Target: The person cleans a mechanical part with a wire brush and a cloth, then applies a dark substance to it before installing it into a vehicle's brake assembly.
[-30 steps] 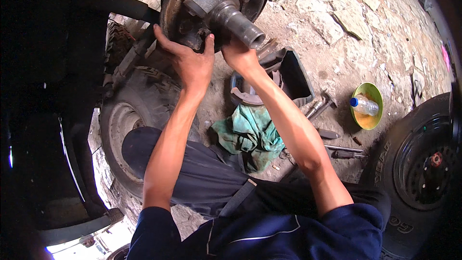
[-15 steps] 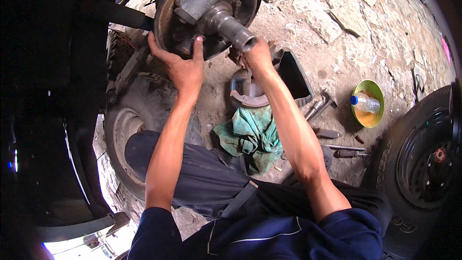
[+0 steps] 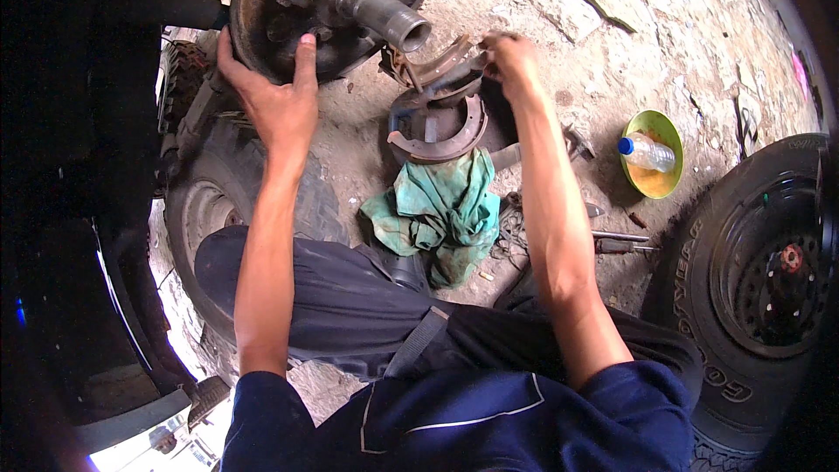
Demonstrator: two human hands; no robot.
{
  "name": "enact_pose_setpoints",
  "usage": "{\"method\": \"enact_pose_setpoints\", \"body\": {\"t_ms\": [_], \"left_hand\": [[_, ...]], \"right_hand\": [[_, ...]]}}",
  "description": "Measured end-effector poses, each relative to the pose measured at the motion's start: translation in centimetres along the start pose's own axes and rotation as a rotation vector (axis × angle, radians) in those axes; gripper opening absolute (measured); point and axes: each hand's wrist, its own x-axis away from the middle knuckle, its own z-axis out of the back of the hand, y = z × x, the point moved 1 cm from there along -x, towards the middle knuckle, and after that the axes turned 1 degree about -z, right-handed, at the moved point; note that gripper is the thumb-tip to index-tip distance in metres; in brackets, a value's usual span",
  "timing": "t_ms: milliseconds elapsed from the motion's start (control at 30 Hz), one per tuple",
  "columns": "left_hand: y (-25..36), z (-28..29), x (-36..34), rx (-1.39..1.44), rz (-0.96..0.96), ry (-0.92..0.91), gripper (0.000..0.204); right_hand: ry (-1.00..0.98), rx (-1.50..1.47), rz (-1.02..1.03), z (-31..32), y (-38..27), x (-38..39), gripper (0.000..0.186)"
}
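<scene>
My left hand (image 3: pixel 278 105) grips the lower rim of a round, dark brake backing plate (image 3: pixel 253 35), thumb on its front face, fingers partly hidden behind. A hollow metal spindle (image 3: pixel 389 16) sticks out from the plate's middle. Right of the spindle and below it, my right hand (image 3: pixel 514 65) is closed at the end of a curved brake shoe (image 3: pixel 441 65), which hangs at a slant; the fingertips are partly hidden. Just under it, another curved brake shoe (image 3: pixel 450 144) lies on a dark container (image 3: pixel 402 122). A stained green cloth (image 3: pixel 446 218) is bunched in front of that.
A green bowl (image 3: pixel 669 127) with a clear, blue-capped bottle (image 3: pixel 649 154) sits to the right. A hammer (image 3: pixel 579 142) and long tools (image 3: pixel 620 236) lie on the ground. One tyre (image 3: pixel 682 297) stands at right, another (image 3: pixel 262 183) lies at left. The vehicle body (image 3: pixel 87 166) fills the left side.
My right hand has moved right, away from the spindle's end, with the brake shoe now showing beside it. My left hand stays on the backing plate. The whole view has shifted slightly.
</scene>
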Motion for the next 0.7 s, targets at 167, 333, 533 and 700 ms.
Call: {"method": "enact_pose_setpoints", "body": {"t_ms": [167,333,533,700], "left_hand": [[0.1,1.3,0.2,-0.184,-0.254,0.162,0.046],[1.5,-1.2,3.2,0.373,-0.041,-0.095,0.020],[-3.5,-8.0,8.2,0.189,0.536,-0.743,0.037],[-5.6,-10.3,10.1,0.125,0.954,-0.841,0.058]], "right_hand": [[-0.290,-0.251,-0.433,-4.4,7.3,0.0,0.035],[-0.269,-0.441,-0.616,-8.0,10.8,0.5,0.038],[-0.259,-0.581,-0.526,-9.7,9.7,0.5,0.035],[-0.282,-0.587,-0.504,-9.6,10.1,0.0,0.017]]}}
